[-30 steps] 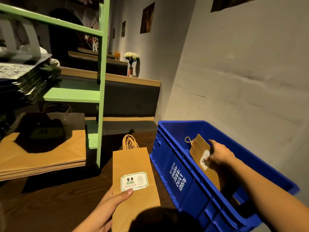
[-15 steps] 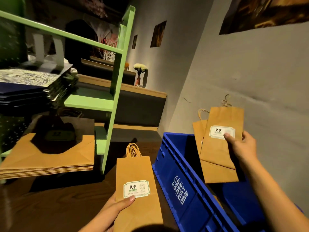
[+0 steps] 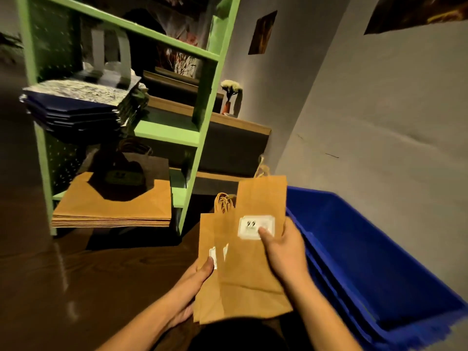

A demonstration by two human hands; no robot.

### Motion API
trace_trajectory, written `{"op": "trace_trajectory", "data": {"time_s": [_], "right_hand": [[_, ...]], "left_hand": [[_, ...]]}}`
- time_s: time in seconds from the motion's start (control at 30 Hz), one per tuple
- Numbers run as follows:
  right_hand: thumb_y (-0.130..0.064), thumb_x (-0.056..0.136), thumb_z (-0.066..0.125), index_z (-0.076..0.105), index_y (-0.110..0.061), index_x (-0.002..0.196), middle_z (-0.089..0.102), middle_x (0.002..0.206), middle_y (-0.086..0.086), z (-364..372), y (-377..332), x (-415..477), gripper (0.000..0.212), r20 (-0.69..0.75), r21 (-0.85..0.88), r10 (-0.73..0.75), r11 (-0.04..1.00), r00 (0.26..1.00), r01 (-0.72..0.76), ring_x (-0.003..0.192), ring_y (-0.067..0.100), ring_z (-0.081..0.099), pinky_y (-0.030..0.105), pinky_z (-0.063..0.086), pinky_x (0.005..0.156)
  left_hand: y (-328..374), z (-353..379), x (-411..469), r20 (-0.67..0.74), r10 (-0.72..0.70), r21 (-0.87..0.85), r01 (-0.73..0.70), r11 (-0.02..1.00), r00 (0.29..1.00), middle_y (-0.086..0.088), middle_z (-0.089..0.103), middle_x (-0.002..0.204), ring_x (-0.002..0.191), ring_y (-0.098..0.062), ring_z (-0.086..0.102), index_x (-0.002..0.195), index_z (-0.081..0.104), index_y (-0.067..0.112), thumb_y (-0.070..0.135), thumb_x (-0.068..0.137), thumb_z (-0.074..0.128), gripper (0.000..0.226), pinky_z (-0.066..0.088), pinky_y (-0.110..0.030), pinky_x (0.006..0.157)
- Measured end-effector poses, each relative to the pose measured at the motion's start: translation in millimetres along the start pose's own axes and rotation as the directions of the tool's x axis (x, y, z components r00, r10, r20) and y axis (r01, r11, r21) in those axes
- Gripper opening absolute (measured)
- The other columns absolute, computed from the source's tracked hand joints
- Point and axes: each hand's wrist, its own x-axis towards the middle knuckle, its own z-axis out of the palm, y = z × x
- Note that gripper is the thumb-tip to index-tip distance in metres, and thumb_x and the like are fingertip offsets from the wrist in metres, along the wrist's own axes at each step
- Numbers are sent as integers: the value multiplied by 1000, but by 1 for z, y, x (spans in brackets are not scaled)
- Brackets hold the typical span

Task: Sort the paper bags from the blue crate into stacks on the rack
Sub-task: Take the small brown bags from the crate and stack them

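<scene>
My right hand (image 3: 283, 252) pinches small brown paper bags with a white label (image 3: 255, 264), thumb on the label. It holds them over the small brown bag (image 3: 206, 295) that my left hand (image 3: 195, 282) grips from below, thumb by its label. The bags overlap in front of me, above the dark wooden table. The blue crate (image 3: 367, 262) stands to the right. The green rack (image 3: 197, 138) stands at the left, with a stack of large brown bags (image 3: 114, 211) on its lower shelf and a stack of dark patterned bags (image 3: 81, 105) above.
A dark bag (image 3: 126, 178) lies on top of the large brown stack. The grey wall (image 3: 379, 122) runs close behind the crate. A wooden ledge with a small vase of white flowers (image 3: 230, 97) sits behind the rack. Dark table surface (image 3: 76, 287) spreads to the left.
My right hand lifted bags out of the blue crate and carried them left onto the bag in my left hand. The view turned toward the rack.
</scene>
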Motion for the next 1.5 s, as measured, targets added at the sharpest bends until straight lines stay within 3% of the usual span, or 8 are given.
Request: {"op": "trace_trajectory", "data": {"time_s": [0.37,0.57,0.77,0.9,1.03,1.17,1.37,1.5], "right_hand": [[-16,103,57,66,-20,102,71,77,5,-24,-19,14,11,-110,190,-94,975,989,114,56,13,61,26,47,48],[-35,92,72,66,-32,118,67,111,-15,14,31,-18,27,97,-124,-18,992,995,31,102,-3,62,20,50,89],[-26,88,77,53,-28,142,49,141,-14,46,66,-40,59,-84,-234,26,971,996,-45,133,10,46,35,38,114],[-33,90,75,45,-35,146,62,135,-17,42,82,-36,63,80,22,200,979,977,-202,125,8,59,42,45,111],[-9,93,70,42,-39,139,59,127,-30,35,78,-42,62,125,126,96,986,987,-112,116,-15,56,10,46,96],[-14,95,67,31,-48,145,57,123,-42,36,69,-50,71,78,243,39,968,996,-57,117,-12,57,15,50,90],[-68,56,81,45,-22,139,55,144,11,61,91,-58,102,226,49,188,978,956,-204,132,20,53,32,38,111],[-95,30,71,29,-7,153,40,155,8,69,106,-61,156,299,178,204,948,932,-264,141,17,40,32,30,117]], "left_hand": [[-5,-4,3,4,46,122,-46,991,999,-13,72,132,124,-30,67,141,55,13,24,92,67,52,52,-45,109],[-13,-5,8,5,95,152,-95,984,995,-14,71,132,125,-35,66,141,54,11,16,95,66,48,52,-48,108],[-11,-2,8,-26,141,169,-134,976,990,-8,73,131,121,-25,69,140,55,16,33,93,60,51,57,-37,98],[-10,0,4,-15,167,200,-160,967,986,-8,70,135,127,-28,66,144,52,16,35,95,64,53,49,-45,111],[-2,2,-3,15,276,367,-262,892,961,-3,68,139,129,-22,65,149,46,14,54,78,84,90,53,-34,105],[12,8,-7,85,362,504,-354,788,928,7,68,138,127,-10,64,144,49,22,33,75,91,82,51,-20,99],[27,-9,-12,154,379,644,-384,661,912,17,70,131,127,-5,63,138,56,31,62,60,91,91,49,-25,108],[21,-17,-8,104,392,701,-347,623,914,11,73,130,126,-9,65,136,62,25,39,67,95,77,51,-29,106]]}}
